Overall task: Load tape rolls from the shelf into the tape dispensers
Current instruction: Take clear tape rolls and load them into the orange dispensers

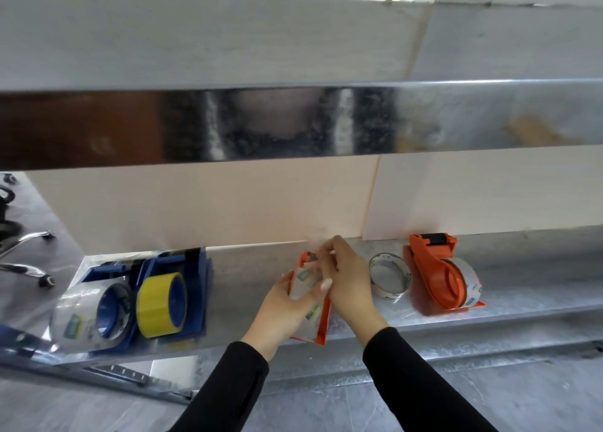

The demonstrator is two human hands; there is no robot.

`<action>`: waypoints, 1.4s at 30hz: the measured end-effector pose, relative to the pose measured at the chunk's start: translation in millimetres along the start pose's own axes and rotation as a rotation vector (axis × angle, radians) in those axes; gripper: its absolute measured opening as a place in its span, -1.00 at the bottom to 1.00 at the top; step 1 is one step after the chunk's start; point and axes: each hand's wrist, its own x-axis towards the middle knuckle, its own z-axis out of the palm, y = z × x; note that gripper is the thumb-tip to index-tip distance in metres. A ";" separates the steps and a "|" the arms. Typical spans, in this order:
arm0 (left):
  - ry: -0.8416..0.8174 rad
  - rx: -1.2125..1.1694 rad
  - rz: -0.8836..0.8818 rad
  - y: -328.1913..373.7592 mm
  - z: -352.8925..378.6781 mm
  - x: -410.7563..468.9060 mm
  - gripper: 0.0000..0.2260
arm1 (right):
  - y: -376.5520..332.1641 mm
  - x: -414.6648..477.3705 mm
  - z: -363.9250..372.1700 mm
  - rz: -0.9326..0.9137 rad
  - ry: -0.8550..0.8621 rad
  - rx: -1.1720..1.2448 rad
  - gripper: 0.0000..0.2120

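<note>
Orange dispenser (323,327) on the metal shelf (522,285), a clear tape roll (301,285) seated in it, is gripped by the left hand (285,304) while the right hand (347,278) pinches at its head, apparently threading the tape end; next, draw it across the blade.
</note>
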 end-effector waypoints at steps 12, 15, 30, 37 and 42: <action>-0.141 -0.119 0.053 -31.4 -29.3 -7.2 -0.38 | -17.7 56.4 -47.6 0.437 -0.038 0.489 -0.88; -0.141 -0.125 0.046 -34.6 -34.5 -7.9 -0.41 | -20.2 58.2 -65.3 0.538 -0.330 0.674 -0.88; -0.177 -0.107 0.042 -37.0 -38.6 -9.4 -0.52 | -28.7 51.9 -76.8 0.448 -0.371 0.977 -0.77; -0.240 -0.098 0.098 -39.0 -41.2 -15.4 -0.36 | -21.3 53.1 -59.4 0.297 -0.051 0.356 -0.79; -0.252 -0.077 0.125 -35.4 -48.4 -22.8 -0.41 | -2.4 54.0 -37.8 0.282 0.068 0.324 -0.81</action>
